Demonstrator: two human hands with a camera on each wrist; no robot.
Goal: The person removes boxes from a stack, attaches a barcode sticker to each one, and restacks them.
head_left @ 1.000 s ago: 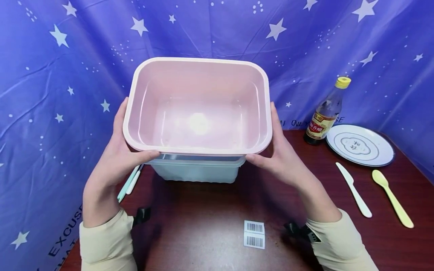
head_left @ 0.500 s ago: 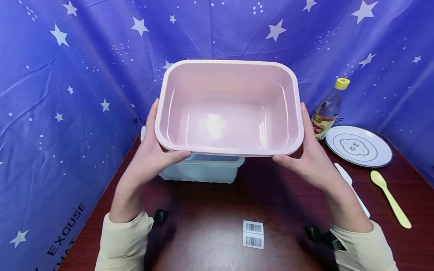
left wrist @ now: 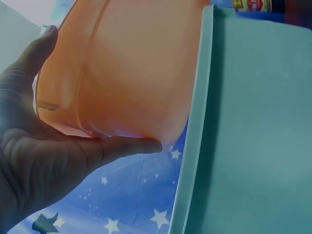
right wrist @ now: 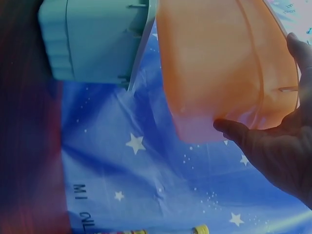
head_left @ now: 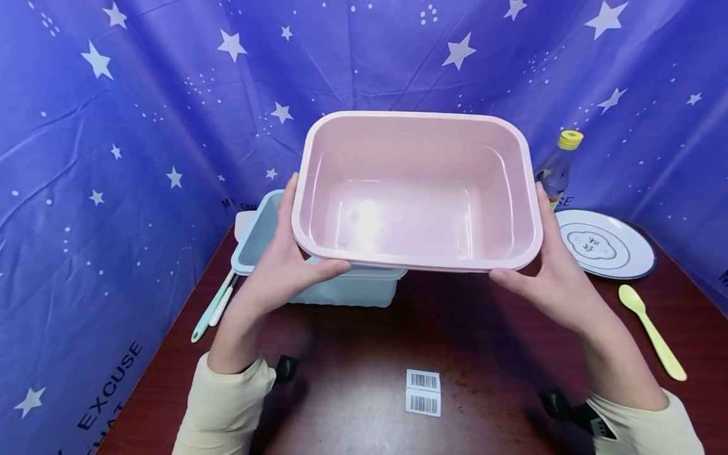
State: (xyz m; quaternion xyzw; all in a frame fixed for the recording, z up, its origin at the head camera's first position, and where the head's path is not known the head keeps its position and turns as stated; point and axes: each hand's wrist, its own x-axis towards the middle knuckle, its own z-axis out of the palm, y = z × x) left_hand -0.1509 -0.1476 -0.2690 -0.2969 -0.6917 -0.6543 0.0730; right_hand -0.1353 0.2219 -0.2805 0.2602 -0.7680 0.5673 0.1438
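In the head view a pink plastic basin [head_left: 418,148] is held up above the table, its opening tilted toward me. My left hand [head_left: 267,278] grips its left end, thumb along the front rim and fingers around the side wall. At the opposite end, my right hand [head_left: 560,287] grips it the same way. Behind and below stands a light blue plastic bin [head_left: 344,292], partly covered by the basin and my left hand. Both wrist views catch the basin's outer wall, looking orange there, apart from the teal-looking bin [left wrist: 258,126].
On the right are a yellow-capped bottle [head_left: 560,165], partly hidden, a white plate [head_left: 603,243] and a yellow spoon [head_left: 651,332]. Mint [head_left: 206,319] and white handles [head_left: 222,308] lie at left. A barcode label [head_left: 423,393] is on the table front. Blue star-printed cloth [head_left: 159,76] surrounds the table.
Both hands have carried the pink basin to the right, slightly downward lately. More of the blue bin's left side shows now, while the bottle is partly covered and the white knife is hidden.
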